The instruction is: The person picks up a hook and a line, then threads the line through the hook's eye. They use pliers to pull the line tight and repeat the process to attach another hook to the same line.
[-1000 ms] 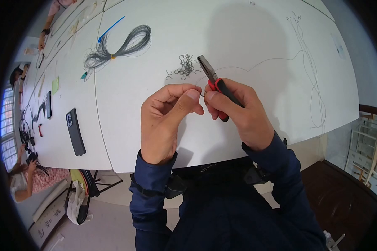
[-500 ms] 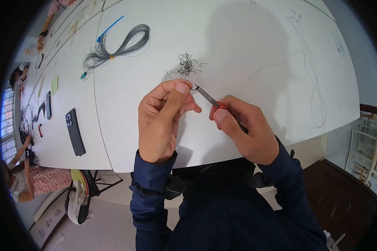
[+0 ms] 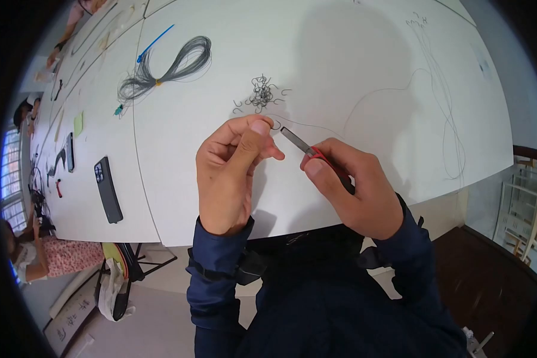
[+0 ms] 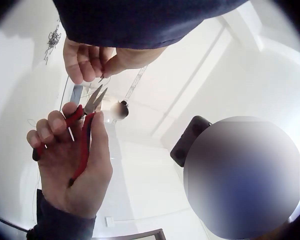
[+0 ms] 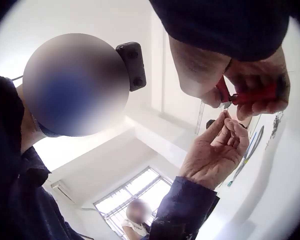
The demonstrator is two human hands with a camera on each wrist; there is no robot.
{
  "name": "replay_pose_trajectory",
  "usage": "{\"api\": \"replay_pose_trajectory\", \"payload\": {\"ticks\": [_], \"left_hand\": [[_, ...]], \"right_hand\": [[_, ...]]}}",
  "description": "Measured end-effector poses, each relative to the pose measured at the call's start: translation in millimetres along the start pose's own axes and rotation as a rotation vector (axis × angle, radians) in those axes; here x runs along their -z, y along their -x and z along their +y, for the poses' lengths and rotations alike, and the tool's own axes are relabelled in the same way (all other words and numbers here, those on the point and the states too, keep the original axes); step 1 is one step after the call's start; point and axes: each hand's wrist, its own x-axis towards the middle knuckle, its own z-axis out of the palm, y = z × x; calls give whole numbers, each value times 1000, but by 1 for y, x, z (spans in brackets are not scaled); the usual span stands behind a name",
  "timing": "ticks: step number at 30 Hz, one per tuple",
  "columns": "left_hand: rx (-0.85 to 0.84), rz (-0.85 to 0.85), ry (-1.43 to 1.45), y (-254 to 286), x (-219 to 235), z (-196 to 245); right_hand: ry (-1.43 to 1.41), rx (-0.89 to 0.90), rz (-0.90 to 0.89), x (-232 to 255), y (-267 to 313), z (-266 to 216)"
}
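Observation:
Between thumb and forefinger my left hand (image 3: 225,176) pinches a small dark curved hook (image 3: 277,126), its bend sticking out to the right. A thin line (image 3: 307,125) runs from those fingertips across the table. My right hand (image 3: 364,188) grips pliers (image 3: 296,141) with red and black handles, their tips pointing at the hook with a small gap between. In the left wrist view the jaws of the pliers (image 4: 94,101) are spread apart, and the right fingers wrap the handles. Just beyond the left fingertips lies a pile of similar hooks (image 3: 262,93).
A bundle of grey line (image 3: 188,58) with a yellow tie lies at upper left, beside a blue strip (image 3: 155,43). Long thin lines (image 3: 448,128) with hooks at their far end stretch along the right. A black phone (image 3: 108,190) is on the left. Other people are at far left.
The right hand has shifted its grip on the pliers and swung their tips to the hook; now the tips are slightly back from it. The left hand keeps pinching the hook.

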Motion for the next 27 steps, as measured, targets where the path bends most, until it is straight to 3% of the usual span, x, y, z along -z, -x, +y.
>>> {"api": "replay_pose_trajectory", "payload": {"ticks": [11,20,27], "left_hand": [[-2,1,-54,3,-2,-1],[6,7,-54,3,-1,-2],[15,-6,-47,3,-1,-1]], "right_hand": [[37,9,12,-4,-4,-1],[192,154,128,-8,-4,7],[200,124,113,-7,-5,7]]}}
